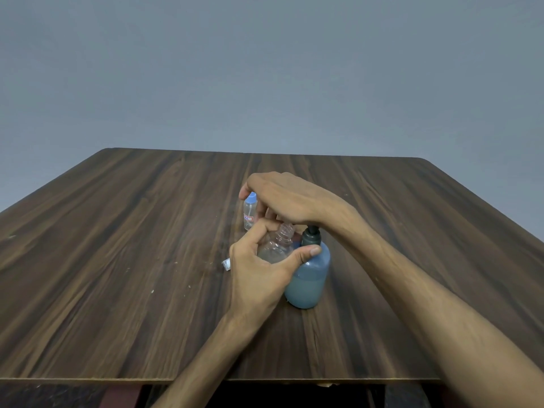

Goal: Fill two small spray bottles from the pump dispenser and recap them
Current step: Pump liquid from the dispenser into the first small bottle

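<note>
Spillage is looking like the main risk at this moment. The left hand is gripping a small clear plastic spray bottle with its threaded neck uncapped and open, holding it tilted against the shoulder of a blue translucent plastic pump dispenser, which is standing on the dark wood-grain table about half full of pale liquid. The right hand is lying palm-down over the dispenser's dark pump head, its fingers arching forward past the nozzle; whether the fingers are pressing or merely resting is not something I can tell, since the spout itself is hidden beneath them. Because the nozzle and the bottle mouth are both being covered, the person is likely aiming by feel, and a stroke that misses the narrow neck would be running liquid down the bottle and over the gripping fingers. A hard, off-centre push could also be tipping the dispenser toward the left hand, as nothing but that hand's thumb is bracing it. A second small clear bottle with a light blue cap is standing just beyond the right fingertips, near enough that a forward sweep might be knocking it over. A small white cap-like piece is lying on the table just beside the left hand and could be getting nudged away.
</note>
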